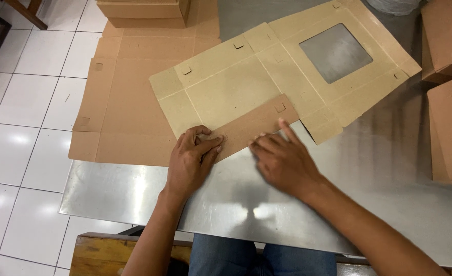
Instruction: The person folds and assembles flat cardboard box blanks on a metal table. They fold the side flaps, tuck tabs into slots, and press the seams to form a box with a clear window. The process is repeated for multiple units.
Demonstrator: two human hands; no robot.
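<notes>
A flat brown cardboard box blank [236, 87] with a square window cut-out [336, 52] lies on a steel table [379, 168]. Its near side flap [254, 125] is folded over onto the blank. My left hand [191, 158] presses the left end of that flap with thumb and fingers. My right hand [282, 158] lies flat beside it, fingers spread, its fingertips on the flap's right part. Neither hand grips anything.
A stack of flat brown blanks [128, 117] lies under the window blank and overhangs the table's left edge. Folded boxes [144, 13] stand at the back; more cardboard [448, 102] is piled at the right. White floor tiles lie left; a wooden bench [103, 253] is below.
</notes>
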